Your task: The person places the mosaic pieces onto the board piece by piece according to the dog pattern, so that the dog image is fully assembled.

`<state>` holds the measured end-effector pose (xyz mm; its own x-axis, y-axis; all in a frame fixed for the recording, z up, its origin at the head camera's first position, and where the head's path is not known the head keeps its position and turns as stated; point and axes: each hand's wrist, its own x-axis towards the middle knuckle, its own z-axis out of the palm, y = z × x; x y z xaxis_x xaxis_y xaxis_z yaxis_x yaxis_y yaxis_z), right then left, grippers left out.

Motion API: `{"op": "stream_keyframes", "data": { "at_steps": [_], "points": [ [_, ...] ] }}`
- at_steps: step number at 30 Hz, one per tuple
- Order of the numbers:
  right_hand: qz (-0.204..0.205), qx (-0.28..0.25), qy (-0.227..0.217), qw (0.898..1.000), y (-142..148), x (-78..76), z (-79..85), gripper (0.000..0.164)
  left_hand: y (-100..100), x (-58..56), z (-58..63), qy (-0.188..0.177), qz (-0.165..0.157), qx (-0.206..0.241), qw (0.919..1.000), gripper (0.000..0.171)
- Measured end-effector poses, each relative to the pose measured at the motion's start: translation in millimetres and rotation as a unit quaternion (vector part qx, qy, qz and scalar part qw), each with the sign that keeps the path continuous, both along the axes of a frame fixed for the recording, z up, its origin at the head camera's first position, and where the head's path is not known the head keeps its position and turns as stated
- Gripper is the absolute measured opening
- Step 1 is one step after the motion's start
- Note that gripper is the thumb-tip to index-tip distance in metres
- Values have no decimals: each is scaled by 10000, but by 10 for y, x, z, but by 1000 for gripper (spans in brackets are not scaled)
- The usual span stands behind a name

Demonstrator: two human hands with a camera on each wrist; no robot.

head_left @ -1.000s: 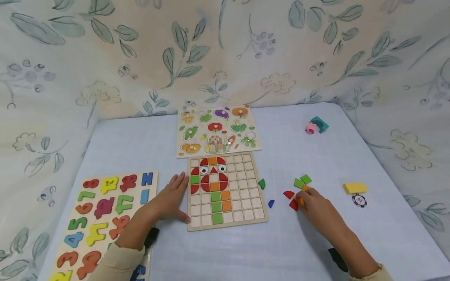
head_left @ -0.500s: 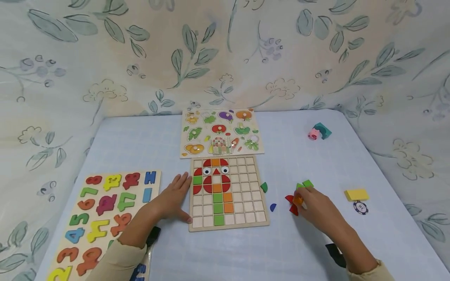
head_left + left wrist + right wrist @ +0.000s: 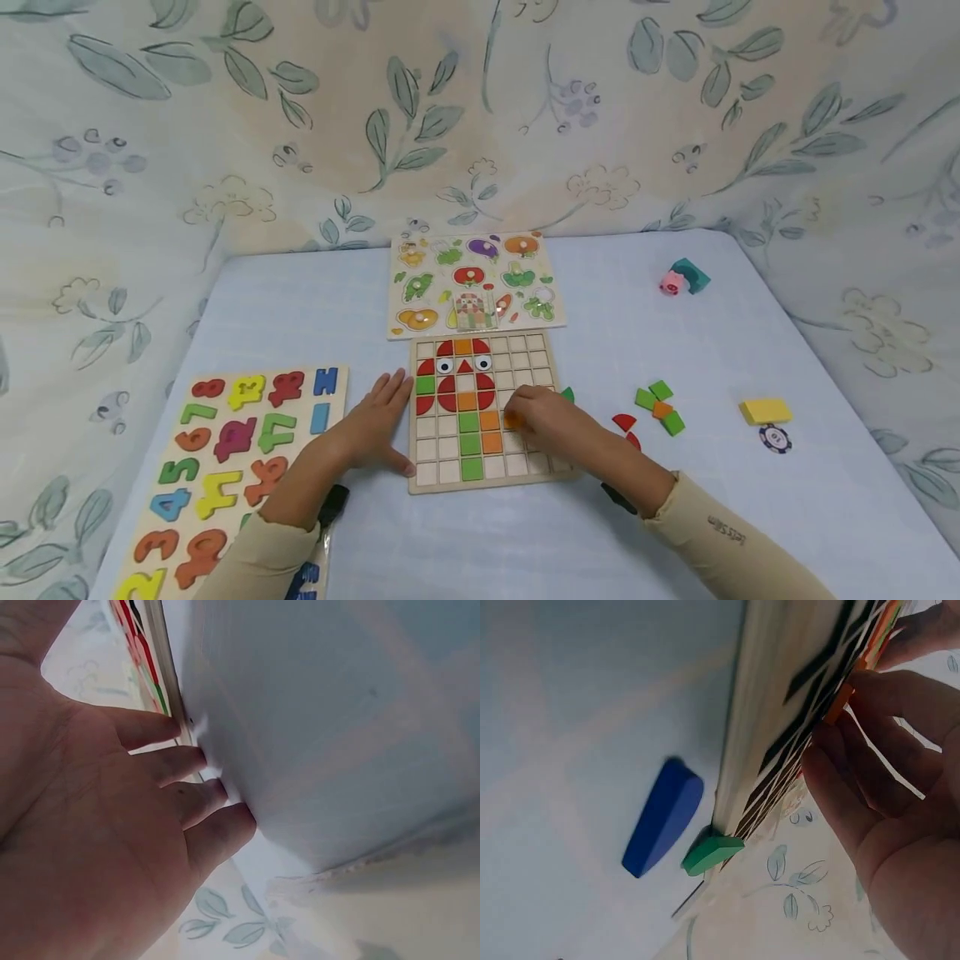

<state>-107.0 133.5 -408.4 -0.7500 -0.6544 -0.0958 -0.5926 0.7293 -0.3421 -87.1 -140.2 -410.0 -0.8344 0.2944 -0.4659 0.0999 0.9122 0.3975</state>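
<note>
Over the wooden grid board (image 3: 442, 450), my right hand (image 3: 551, 421) pinches an orange square tile (image 3: 838, 703) between thumb and fingers, just right of two orange tiles set in the grid. Red, green and orange pieces with two eye discs form a figure in the board's left half. My left hand (image 3: 373, 429) lies with extended fingers along the board's left edge, thumb at its lower left corner. Against the right edge is a green rounded piece (image 3: 714, 855), with a blue rounded piece (image 3: 664, 817) close by; my right arm hides the blue one in the head view.
Loose green squares (image 3: 673, 423), an orange square (image 3: 662, 409) and red pieces (image 3: 624, 422) lie at right. Beyond them are a yellow block (image 3: 765, 411) and a round chip (image 3: 775, 438). A vegetable puzzle (image 3: 551, 250) bearing a picture card (image 3: 472, 310) stands behind; a number puzzle (image 3: 247, 383) lies left.
My right hand has moved left from the loose pieces to the board, carrying an orange tile. The remaining loose tiles are uncovered. My left hand stays at the board's edge.
</note>
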Motion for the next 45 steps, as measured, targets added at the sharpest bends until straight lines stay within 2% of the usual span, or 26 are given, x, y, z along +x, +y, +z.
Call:
{"op": "stream_keyframes", "data": {
  "at_steps": [6, 9, 12, 14, 16, 19, 21, 24, 34, 37, 40, 42, 45],
  "points": [
    [148, -106, 244, 9995, -43, -14, -34, 18, -9, -1, 16, -4, 86, -7, 10000, 124],
    [164, -84, -10, 9998, 4, -12, 19, 20, -17, 7, 18, -13, 115, 45, 9999, 125],
    [-256, 48, -115, 9996, 176, 19, 113, 25, -7, 15, 17, -9, 97, 124, 9999, 125],
    [-811, 269, -5, 9963, 372, 54, 172, 27, 7, 12, 27, 1, 53, 140, 9999, 124],
    [-1353, 601, 231, 9887, 614, 86, 196, 29, 17, 8, 37, 37, -21, 122, 9999, 123],
    [-1923, 1152, 464, 9735, 995, 129, 173, 32, 15, 3, 51, 71, -67, 59, 9999, 122],
    [-2137, 1399, 540, 9653, 1195, 160, 134, 34, 7, 0, 54, 78, -85, 35, 9999, 122],
    [-2324, 1503, 565, 9593, 1371, 194, 70, 36, -3, -2, 45, 53, -67, 11, 10000, 123],
    [-2465, 1394, 523, 9576, 1477, 172, -2, 37, 32, 8, -22, -8, -6, 132, 9999, 122],
    [-2549, 1312, 427, 9571, 1475, 167, 22, 39, 42, 13, -23, -19, -59, 93, 9999, 122],
    [-2731, 932, 257, 9571, 1379, 152, 103, 39, 41, 7, -7, -15, -81, 20, 10000, 123],
    [-2645, 577, 247, 9623, 1229, 154, 176, 36, 37, 1, 9, -2, -66, 2, 10000, 123],
    [-1967, 103, 273, 9800, 897, 179, 263, 33, 29, -11, 15, 33, -34, -16, 10000, 124]
  ]
}}
